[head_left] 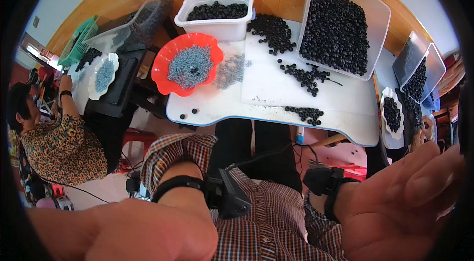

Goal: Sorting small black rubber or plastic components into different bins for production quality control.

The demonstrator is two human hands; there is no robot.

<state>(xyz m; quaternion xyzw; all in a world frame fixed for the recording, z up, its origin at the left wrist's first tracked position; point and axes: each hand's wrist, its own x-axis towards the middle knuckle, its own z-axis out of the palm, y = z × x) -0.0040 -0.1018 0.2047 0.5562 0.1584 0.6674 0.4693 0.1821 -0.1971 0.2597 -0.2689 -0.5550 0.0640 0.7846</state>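
My left hand (123, 231) is raised close to the camera at the lower left, a black strap on its wrist. Its fingers are out of sight. At the lower right, my right hand (395, 206) is also raised, palm showing and fingers stretched out, with nothing in it. Both hands are apart from the table. On the white table (217, 108) ahead, a red scalloped bowl (163, 63) holds many small grey pieces (190, 66). Loose black round parts (303, 78) lie in clusters, some of them at the front edge.
A white tub (215, 29) and a large clear bin (377, 29), both with black parts, stand at the back. At the left, a person (64, 137) works beside a white dish (94, 88). Another person's hands (422, 132) show at the right, near a clear bin (434, 63).
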